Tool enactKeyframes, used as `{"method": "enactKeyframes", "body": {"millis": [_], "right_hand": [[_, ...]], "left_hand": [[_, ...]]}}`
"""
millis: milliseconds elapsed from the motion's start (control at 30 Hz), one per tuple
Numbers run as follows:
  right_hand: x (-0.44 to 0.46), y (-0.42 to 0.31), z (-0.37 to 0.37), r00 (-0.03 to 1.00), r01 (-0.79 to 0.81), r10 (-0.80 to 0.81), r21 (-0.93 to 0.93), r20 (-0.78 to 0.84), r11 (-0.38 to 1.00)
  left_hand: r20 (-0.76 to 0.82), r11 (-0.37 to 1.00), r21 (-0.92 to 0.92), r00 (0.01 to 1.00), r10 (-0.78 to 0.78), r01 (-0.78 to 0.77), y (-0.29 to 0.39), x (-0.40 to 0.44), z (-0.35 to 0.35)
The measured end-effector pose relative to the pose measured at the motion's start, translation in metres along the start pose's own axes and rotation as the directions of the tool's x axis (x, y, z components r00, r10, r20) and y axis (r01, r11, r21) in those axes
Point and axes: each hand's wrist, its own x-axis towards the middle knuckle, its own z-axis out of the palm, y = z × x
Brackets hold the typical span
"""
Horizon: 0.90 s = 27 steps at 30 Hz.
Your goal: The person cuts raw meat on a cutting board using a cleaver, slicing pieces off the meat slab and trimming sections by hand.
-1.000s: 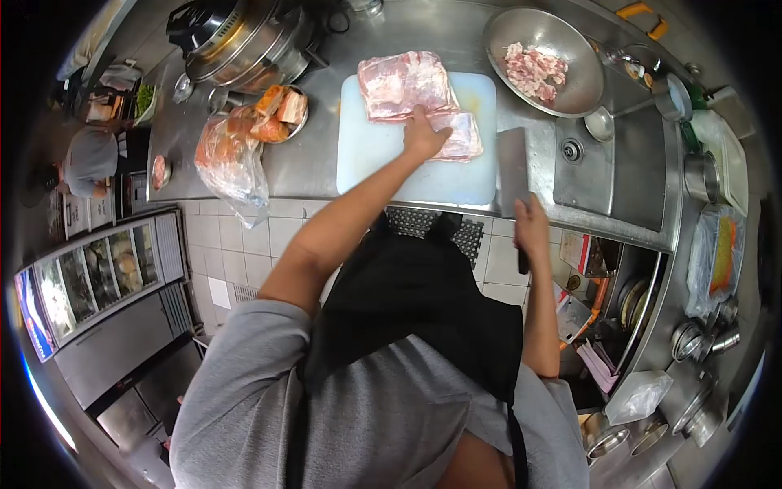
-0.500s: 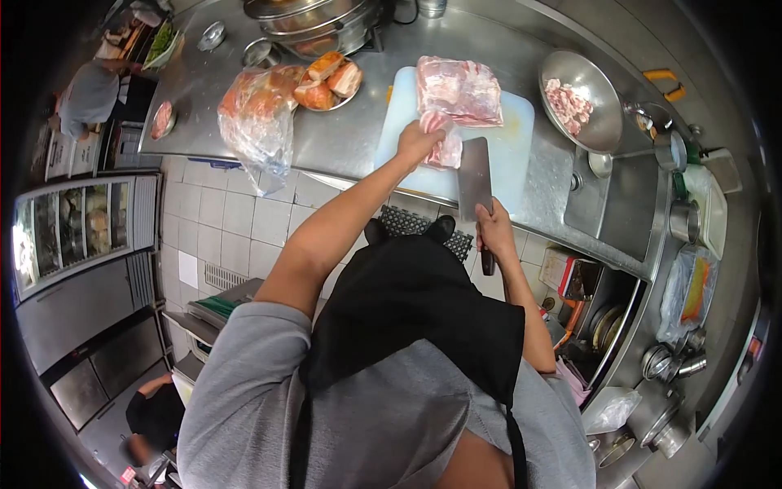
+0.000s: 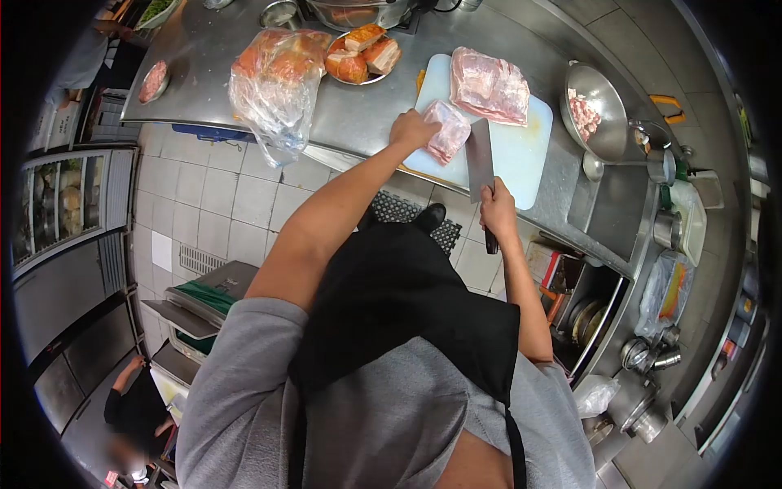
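Observation:
My left hand (image 3: 413, 130) grips the left edge of a smaller piece of raw pork (image 3: 446, 134), which lies on the white cutting board (image 3: 521, 155). Some of its fingers are hidden by the meat. In my right hand (image 3: 498, 208) is a cleaver (image 3: 481, 155), its handle wrapped in closed fingers and its broad blade just right of the piece. Farther back on the board rests a larger slab of raw pork (image 3: 489, 85), with a narrow gap between it and the smaller piece.
Right of the board, a metal bowl (image 3: 612, 122) holds small cut meat. To the left are a plate of browned meat chunks (image 3: 364, 55) and a plastic bag of meat (image 3: 277, 90). A sink (image 3: 615, 212) is at the right. Another person (image 3: 134, 407) is at lower left.
The smaller pork piece, earlier bunched under my left hand, now lies flatter and farther from the slab. The cleaver stays in my right hand. The whole view has shifted.

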Motion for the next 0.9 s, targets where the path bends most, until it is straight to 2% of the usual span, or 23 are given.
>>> {"method": "enactKeyframes", "body": {"millis": [33, 67, 133, 167, 200, 233, 267, 300, 333, 367, 467, 567, 733, 833, 900], "right_hand": [[0.005, -0.007, 0.002, 1.0, 0.006, -0.006, 0.001, -0.009, 1.0], [0.011, -0.003, 0.001, 0.998, 0.06, -0.061, -0.055, -0.026, 0.997], [0.007, -0.021, -0.015, 0.999, 0.036, -0.039, -0.121, -0.022, 0.992], [0.009, -0.027, -0.021, 0.999, 0.029, -0.033, -0.148, -0.024, 0.989], [0.011, -0.025, -0.02, 0.986, 0.091, -0.124, -0.269, -0.112, 0.959], [0.012, -0.023, -0.022, 0.987, 0.087, -0.121, -0.28, -0.106, 0.956], [0.01, -0.02, -0.028, 0.989, 0.077, -0.111, -0.293, -0.099, 0.953], [0.004, -0.029, -0.036, 0.99, 0.069, -0.102, -0.307, -0.094, 0.949], [0.0, -0.038, -0.04, 0.99, 0.079, -0.112, -0.332, -0.082, 0.94], [0.0, -0.041, -0.038, 0.99, 0.079, -0.113, -0.343, -0.08, 0.936], [0.015, -0.048, -0.03, 0.986, 0.128, -0.161, -0.398, -0.049, 0.908], [0.035, -0.045, -0.024, 0.975, 0.208, -0.218, -0.491, 0.038, 0.846], [0.039, -0.062, -0.039, 0.962, 0.27, -0.25, -0.537, 0.112, 0.799], [0.05, -0.048, -0.033, 0.942, 0.334, -0.269, -0.587, 0.198, 0.738], [0.055, -0.047, -0.038, 0.945, 0.325, -0.242, -0.547, 0.22, 0.771]], "left_hand": [[0.088, 0.999, 0.042, 0.996, -0.012, 0.008, 0.005, 0.005, -0.004], [0.216, 0.995, -0.059, 0.974, -0.072, 0.086, 0.004, 0.0, -0.005], [0.482, 0.94, -0.207, 0.865, -0.143, 0.271, -0.002, -0.022, -0.01], [0.443, 0.949, -0.2, 0.886, -0.135, 0.244, -0.015, -0.022, -0.004], [0.401, 0.957, -0.194, 0.907, -0.125, 0.218, -0.02, -0.032, -0.007], [0.358, 0.963, -0.188, 0.927, -0.115, 0.193, -0.021, -0.036, -0.008], [0.285, 0.994, 0.045, 0.952, -0.109, 0.1, -0.02, -0.038, -0.008], [0.082, 0.995, 0.066, 0.995, 0.063, -0.068, -0.009, -0.038, -0.012], [-0.122, 0.967, 0.119, 0.963, 0.239, -0.225, -0.001, -0.036, -0.01], [-0.311, 0.912, 0.201, 0.86, 0.406, -0.358, 0.006, -0.036, -0.008], [-0.192, 0.825, -0.051, 0.816, 0.545, -0.563, 0.018, -0.003, 0.022], [-0.148, 0.844, 0.215, 0.838, 0.525, -0.491, 0.018, -0.012, 0.031], [-0.211, 0.883, 0.216, 0.863, 0.459, -0.417, 0.018, -0.021, 0.039], [-0.246, 0.885, 0.255, 0.859, 0.45, -0.39, 0.022, -0.024, 0.043], [-0.255, 0.877, 0.281, 0.851, 0.46, -0.39, 0.021, -0.023, 0.045]]}}
